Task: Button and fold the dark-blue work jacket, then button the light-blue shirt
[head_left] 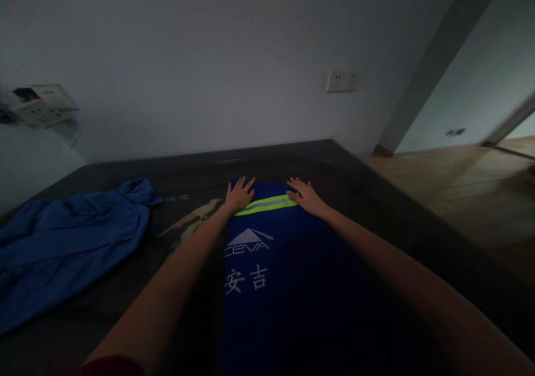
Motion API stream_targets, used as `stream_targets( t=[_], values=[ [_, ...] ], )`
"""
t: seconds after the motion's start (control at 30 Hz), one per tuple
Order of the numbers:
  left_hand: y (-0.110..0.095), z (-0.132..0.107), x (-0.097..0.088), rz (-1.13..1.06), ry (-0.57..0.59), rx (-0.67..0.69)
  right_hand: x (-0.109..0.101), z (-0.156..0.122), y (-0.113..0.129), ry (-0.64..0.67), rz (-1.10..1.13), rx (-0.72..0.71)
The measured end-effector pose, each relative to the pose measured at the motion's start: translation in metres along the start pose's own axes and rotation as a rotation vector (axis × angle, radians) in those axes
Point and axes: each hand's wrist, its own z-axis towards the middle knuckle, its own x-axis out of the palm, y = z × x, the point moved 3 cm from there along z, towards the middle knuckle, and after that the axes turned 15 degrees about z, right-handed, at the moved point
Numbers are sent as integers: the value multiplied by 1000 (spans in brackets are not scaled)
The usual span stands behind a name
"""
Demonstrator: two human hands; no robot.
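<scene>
A dark blue garment point(267, 231) lies folded into a long strip on the dark surface in front of me. A yellow-green and grey reflective band crosses its far end, with white lettering and a triangle logo below. My left hand point(239, 196) rests flat on the far left corner, fingers spread, at the band's left end. On the far right corner lies my right hand point(307, 196), also with its fingers apart, touching the band's right end. Neither hand grips the cloth. The garment's near part fades into shadow.
Another blue garment point(79, 234), with a collar, lies spread at the left. The dark tabletop point(200, 170) has a printed pattern point(194, 217) and meets the wall at the back. A socket plate point(343, 81) is on the wall; wooden flooring point(443, 181) lies beyond the right edge.
</scene>
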Motion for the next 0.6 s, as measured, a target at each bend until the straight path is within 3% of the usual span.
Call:
stream_targets(
  t=[0.07,0.2,0.27,0.4,0.5,0.6],
  values=[
    [-3,-5,-9,-6,-39,-9,-13,-14,15,-47,56,-9],
    [-14,-18,-46,-21,-306,20,-40,-55,44,-90,109,-62],
    [-21,-27,-63,-28,-341,52,-48,-77,51,-107,97,-59],
    [-42,-67,-80,-46,-252,165,-40,-114,59,-54,22,-81],
    [-59,-120,-74,-35,-102,304,-17,-132,61,70,-50,-104],
    [-66,-164,-61,7,3,302,4,-142,58,147,-156,-101]
  ],
)
